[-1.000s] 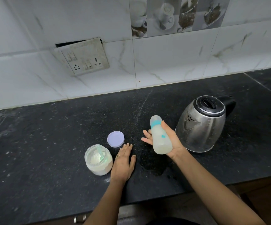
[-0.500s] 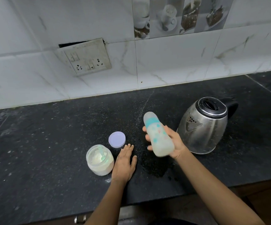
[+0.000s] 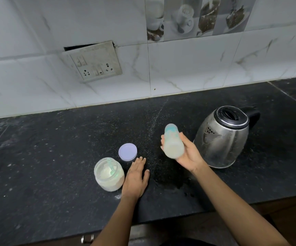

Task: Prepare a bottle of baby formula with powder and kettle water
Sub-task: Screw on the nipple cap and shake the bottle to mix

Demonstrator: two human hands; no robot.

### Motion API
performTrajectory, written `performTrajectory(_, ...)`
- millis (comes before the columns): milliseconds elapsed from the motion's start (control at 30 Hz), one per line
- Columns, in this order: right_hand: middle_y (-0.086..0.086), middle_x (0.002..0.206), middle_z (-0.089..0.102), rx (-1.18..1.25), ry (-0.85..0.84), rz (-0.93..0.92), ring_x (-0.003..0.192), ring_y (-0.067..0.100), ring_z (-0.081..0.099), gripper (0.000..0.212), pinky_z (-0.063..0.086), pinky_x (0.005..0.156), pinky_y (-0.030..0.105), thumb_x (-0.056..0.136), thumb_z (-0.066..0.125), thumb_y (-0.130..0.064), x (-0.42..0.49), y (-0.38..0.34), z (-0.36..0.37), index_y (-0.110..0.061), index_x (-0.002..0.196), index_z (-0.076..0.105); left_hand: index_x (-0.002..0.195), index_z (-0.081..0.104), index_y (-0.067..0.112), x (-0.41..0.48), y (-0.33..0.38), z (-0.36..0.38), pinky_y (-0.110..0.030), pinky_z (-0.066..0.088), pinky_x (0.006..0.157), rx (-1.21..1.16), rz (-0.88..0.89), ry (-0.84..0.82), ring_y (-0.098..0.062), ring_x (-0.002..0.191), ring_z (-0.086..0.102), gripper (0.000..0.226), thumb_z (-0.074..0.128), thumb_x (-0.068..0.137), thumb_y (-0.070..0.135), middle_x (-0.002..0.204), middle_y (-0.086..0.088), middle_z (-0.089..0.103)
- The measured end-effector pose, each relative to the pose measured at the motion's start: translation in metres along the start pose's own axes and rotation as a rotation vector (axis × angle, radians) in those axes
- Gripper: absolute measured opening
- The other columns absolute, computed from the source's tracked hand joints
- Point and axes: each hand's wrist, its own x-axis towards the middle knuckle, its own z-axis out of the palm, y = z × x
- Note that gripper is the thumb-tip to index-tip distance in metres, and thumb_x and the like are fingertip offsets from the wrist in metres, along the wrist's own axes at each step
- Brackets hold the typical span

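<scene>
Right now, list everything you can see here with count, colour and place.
bottle: one, cloudy white with teal band, held above the counter
kettle: one, steel with black lid, counter right
jar: one, clear, open, white powder and green scoop inside, counter left
lid: one, lilac, behind the jar
socket plate: one, white, on the wall
counter: one, black, below the tiled wall
hands: two; left hand flat on counter by jar, right hand gripping bottle
</scene>
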Motion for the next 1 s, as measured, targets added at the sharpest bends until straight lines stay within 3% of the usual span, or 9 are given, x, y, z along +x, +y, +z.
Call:
performTrajectory(100,0.014,0.098,0.066,-0.089,-0.024,0.041,0.073,0.023,0.065,0.098,0.058,0.057,0.036,0.046,0.094,-0.033,-0.007,0.005,0.0,-0.007,0.126,0.045,0.145,0.038,0.021,0.001,0.0,-0.002,-0.027,0.015,0.119,-0.003,-0.003,0.003,-0.012,0.144,0.024,0.049,0.045,0.098,0.031,0.153,0.003,0.033)
performTrajectory(167,0.012,0.093,0.061,0.009,0.005,0.055,0.073,0.02,0.061,0.088,0.057,0.06,0.036,0.046,0.094,-0.028,-0.004,0.007,0.0,-0.006,0.117,0.048,0.145,0.038,0.021,0.001,0.0,-0.001,-0.027,0.015,0.119,0.001,-0.001,0.0,-0.013,0.144,0.024,0.049,0.046,0.097,0.031,0.154,0.002,0.033)
performTrajectory(400,0.023,0.099,0.062,0.068,0.054,0.067,0.103,0.044,0.063,0.094,0.049,0.079,0.067,0.047,0.094,-0.022,-0.001,0.01,0.01,-0.004,0.127,0.048,0.144,0.039,0.02,0.001,0.001,-0.002,-0.025,0.014,0.117,0.012,0.0,0.007,-0.014,0.143,0.025,0.048,0.046,0.098,0.03,0.153,0.001,0.034)
performTrajectory(500,0.03,0.121,0.059,0.077,-0.004,0.109,0.101,0.041,0.065,0.1,0.051,0.081,0.063,0.051,0.089,-0.017,-0.005,0.002,0.009,-0.007,0.138,0.042,0.145,0.038,0.021,0.0,0.003,-0.002,-0.024,0.013,0.117,0.01,-0.007,-0.001,-0.013,0.143,0.024,0.049,0.045,0.098,0.031,0.154,0.002,0.033)
performTrajectory(633,0.024,0.115,0.064,-0.029,-0.077,0.04,0.087,0.033,0.067,0.082,0.056,0.077,0.05,0.065,0.076,-0.008,-0.006,-0.002,0.012,-0.021,0.138,0.043,0.144,0.039,0.021,0.001,0.002,-0.002,-0.026,0.015,0.118,0.005,-0.004,0.003,-0.013,0.143,0.025,0.048,0.046,0.097,0.031,0.153,0.001,0.034)
performTrajectory(733,0.026,0.113,0.063,0.075,0.077,-0.052,0.095,0.033,0.067,0.093,0.056,0.078,0.047,0.059,0.085,-0.007,0.002,-0.002,0.013,-0.015,0.141,0.041,0.144,0.039,0.021,0.0,0.003,-0.003,-0.027,0.016,0.118,0.003,-0.017,0.001,-0.013,0.143,0.025,0.048,0.046,0.097,0.03,0.153,0.003,0.033)
performTrajectory(800,0.026,0.114,0.062,0.113,0.005,0.028,0.092,0.032,0.066,0.101,0.057,0.076,0.044,0.059,0.087,-0.01,-0.002,-0.002,0.012,-0.01,0.145,0.035,0.144,0.04,0.02,0.0,0.003,-0.002,-0.026,0.015,0.118,-0.003,-0.017,0.003,-0.012,0.143,0.025,0.048,0.047,0.097,0.03,0.153,0.002,0.033)
performTrajectory(933,0.027,0.12,0.059,0.084,-0.039,0.032,0.091,0.033,0.065,0.074,0.057,0.075,0.042,0.079,0.067,-0.012,-0.007,-0.004,0.014,-0.008,0.146,0.034,0.145,0.038,0.021,0.001,0.003,-0.004,-0.024,0.013,0.117,0.001,-0.02,-0.001,-0.012,0.144,0.023,0.049,0.046,0.098,0.031,0.154,0.003,0.032)
performTrajectory(1000,0.027,0.116,0.061,0.159,0.028,-0.002,0.093,0.033,0.066,0.087,0.057,0.077,0.044,0.068,0.079,-0.008,-0.005,-0.006,0.011,-0.006,0.144,0.037,0.145,0.038,0.021,0.0,0.004,-0.003,-0.024,0.013,0.117,0.001,-0.024,-0.004,-0.012,0.144,0.023,0.049,0.046,0.098,0.031,0.154,0.002,0.032)
